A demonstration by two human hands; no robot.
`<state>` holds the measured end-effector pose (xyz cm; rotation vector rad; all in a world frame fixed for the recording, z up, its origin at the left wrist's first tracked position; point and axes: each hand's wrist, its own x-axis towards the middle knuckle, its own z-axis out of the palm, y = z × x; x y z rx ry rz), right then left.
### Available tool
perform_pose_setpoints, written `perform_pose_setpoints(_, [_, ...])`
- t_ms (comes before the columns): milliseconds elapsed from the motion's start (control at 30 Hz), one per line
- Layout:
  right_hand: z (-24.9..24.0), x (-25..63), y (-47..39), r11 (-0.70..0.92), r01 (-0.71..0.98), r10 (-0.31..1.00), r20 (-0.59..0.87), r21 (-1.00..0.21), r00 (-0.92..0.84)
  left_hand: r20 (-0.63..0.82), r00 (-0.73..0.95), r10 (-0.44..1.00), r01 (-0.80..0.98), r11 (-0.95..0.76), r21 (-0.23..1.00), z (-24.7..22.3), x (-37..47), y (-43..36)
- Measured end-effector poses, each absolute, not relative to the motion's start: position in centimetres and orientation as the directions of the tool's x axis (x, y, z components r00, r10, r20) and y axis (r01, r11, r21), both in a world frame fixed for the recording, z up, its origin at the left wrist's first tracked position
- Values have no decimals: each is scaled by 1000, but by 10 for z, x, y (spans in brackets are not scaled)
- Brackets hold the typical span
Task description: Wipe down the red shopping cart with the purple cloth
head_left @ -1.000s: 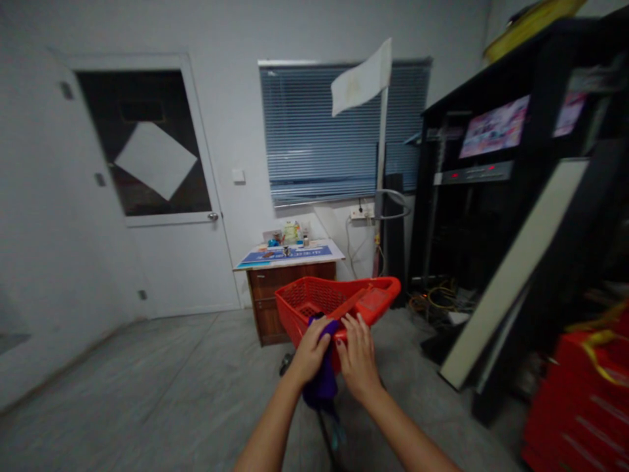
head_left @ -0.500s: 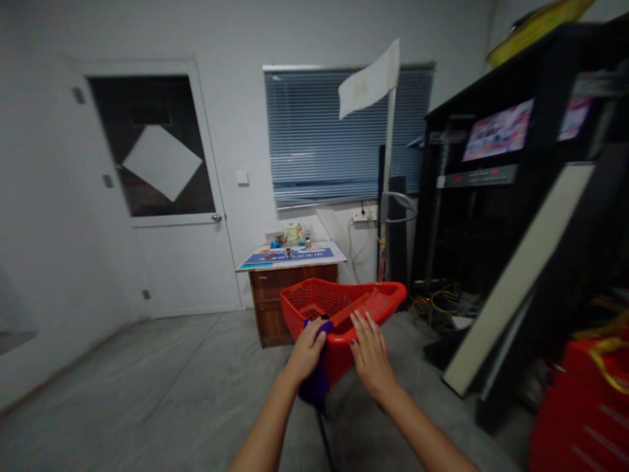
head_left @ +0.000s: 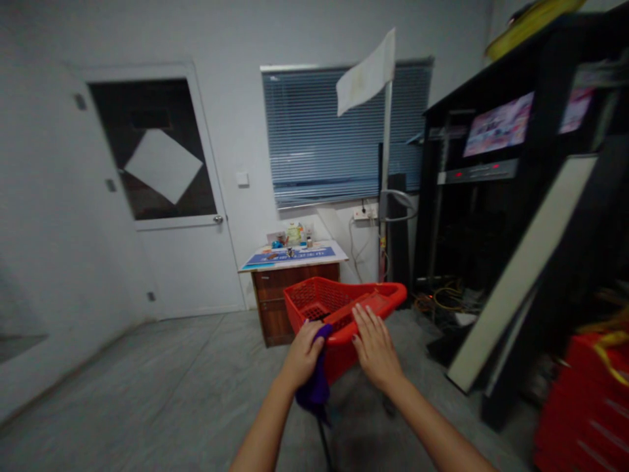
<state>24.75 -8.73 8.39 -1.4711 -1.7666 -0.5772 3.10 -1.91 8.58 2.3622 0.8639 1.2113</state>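
Observation:
A red plastic shopping cart basket [head_left: 308, 291] with latticed sides stands in front of me. My left hand [head_left: 303, 351] is closed around a purple cloth [head_left: 318, 383] at the basket's near left rim. The cloth hangs down below the hand, and a thin dark strap or rod [head_left: 324, 442] shows beneath it. My right hand [head_left: 377, 349] lies with fingers stretched out over the near right rim, palm down. What the left palm covers is hidden.
Beyond the basket is a wooden cabinet [head_left: 275, 288] with a blue printed board [head_left: 295, 255] and small items on top. A pole [head_left: 386, 151] carries a white flag. To the right are a black rack [head_left: 545, 72], leaning panels [head_left: 521, 275] and red crates [head_left: 565, 400]; a white door [head_left: 191, 269] is left.
My view has shifted slightly, and the basket appears a little further right. Both hands keep their places at the rim, the left still holding the purple cloth.

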Motion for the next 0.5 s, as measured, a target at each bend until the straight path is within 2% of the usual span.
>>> perform_pose_setpoints(167, [83,249,-81,242,961,627,778,-133,-50,616,388,686,357,-728,586,79,15,-10])
perform_pose_setpoints(300, [83,230,-81,252,955,628,777,-158,-37,629,253,735,419,-669,613,76,14,-12])
perform_pose_setpoints(400, [84,217,-81,248,955,626,779,-161,-31,673,209,710,506,-667,547,81,23,-25])
perform_pose_setpoints(500, [86,212,-82,242,960,646,761,-141,-51,721,255,644,578,-700,420,90,28,-38])
